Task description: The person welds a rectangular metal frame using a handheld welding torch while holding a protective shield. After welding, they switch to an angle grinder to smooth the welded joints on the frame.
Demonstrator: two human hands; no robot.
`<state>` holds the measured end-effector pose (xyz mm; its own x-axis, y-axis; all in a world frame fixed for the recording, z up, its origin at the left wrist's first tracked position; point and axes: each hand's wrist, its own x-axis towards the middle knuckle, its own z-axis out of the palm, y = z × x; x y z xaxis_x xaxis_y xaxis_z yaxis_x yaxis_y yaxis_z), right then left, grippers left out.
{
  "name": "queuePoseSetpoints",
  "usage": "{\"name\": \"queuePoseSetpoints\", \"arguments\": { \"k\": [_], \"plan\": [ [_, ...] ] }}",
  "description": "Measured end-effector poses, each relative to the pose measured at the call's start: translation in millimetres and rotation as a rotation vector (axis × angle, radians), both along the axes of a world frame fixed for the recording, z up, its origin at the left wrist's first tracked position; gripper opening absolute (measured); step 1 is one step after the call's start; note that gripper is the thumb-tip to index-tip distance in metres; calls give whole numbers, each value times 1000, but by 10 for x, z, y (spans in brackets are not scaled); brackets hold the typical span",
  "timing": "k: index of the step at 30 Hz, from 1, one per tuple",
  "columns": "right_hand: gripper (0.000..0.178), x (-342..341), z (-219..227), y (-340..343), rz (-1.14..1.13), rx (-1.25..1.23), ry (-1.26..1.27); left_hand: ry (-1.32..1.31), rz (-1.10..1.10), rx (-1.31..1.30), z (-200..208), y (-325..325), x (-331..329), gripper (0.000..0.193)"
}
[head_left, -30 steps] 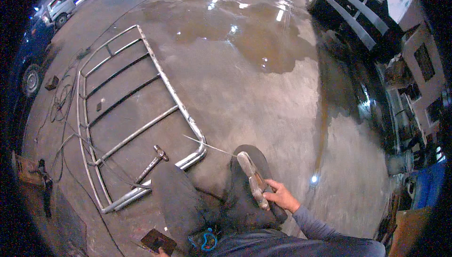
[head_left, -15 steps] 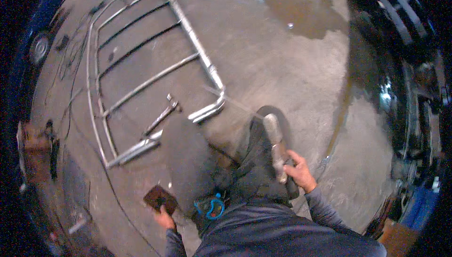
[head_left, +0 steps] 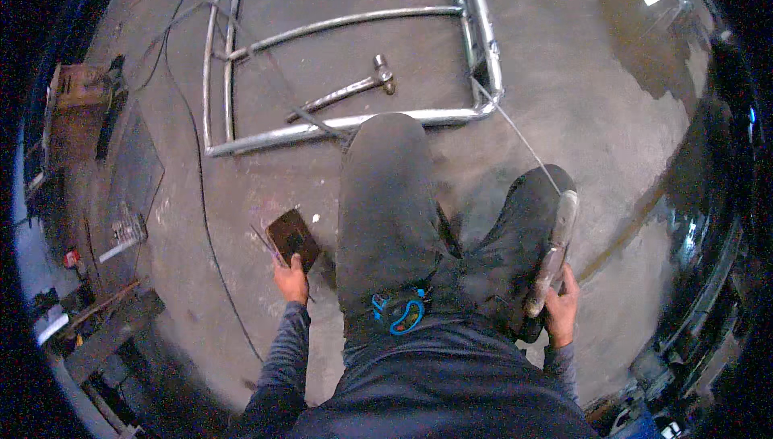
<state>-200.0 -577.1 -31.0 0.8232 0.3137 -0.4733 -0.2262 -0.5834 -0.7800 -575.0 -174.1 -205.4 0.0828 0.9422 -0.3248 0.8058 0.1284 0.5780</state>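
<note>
My right hand (head_left: 561, 310) is closed around a worn, grey welding electrode holder (head_left: 554, 254) beside my right knee. From its upper end a thin electrode (head_left: 519, 133) slants up toward the near right corner of a metal tube frame (head_left: 419, 118); whether it touches there I cannot tell. Out to the left, my left hand (head_left: 291, 282) grips a dark brown rectangular plate (head_left: 291, 234) by its lower edge. Thin sticks (head_left: 262, 239) show beside the plate, apparently in the same hand. A ball-peen hammer (head_left: 350, 89) lies at the frame's near side, its handle end by the near bar.
Dark cables (head_left: 197, 173) run along the concrete floor on the left. A brown box-like object (head_left: 80, 86) stands farther left. A blue-rimmed item (head_left: 408, 316) rests at my lap. Wet patches (head_left: 644, 45) mark the floor at far right, and dark metal parts line the right rim.
The view has swung, so the frame and hammer now appear higher and farther right. The electrode shows more sharply, still pointing at the frame's corner. Both hands keep their holds.
</note>
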Motion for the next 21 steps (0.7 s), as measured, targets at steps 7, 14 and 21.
{"name": "queuePoseSetpoints", "arguments": {
  "k": [7,14,21],
  "plan": [
    [46,-246,1154,46,-29,-150,112,204,-61,-67,-48,156,20,66],
    [62,-228,1760,-130,184,-275,155,260,-38,-182,629,395,937,46],
    [55,-119,2245,94,382,-163,251,53,-33,-163,2156,37,748,43]
  ]
}}
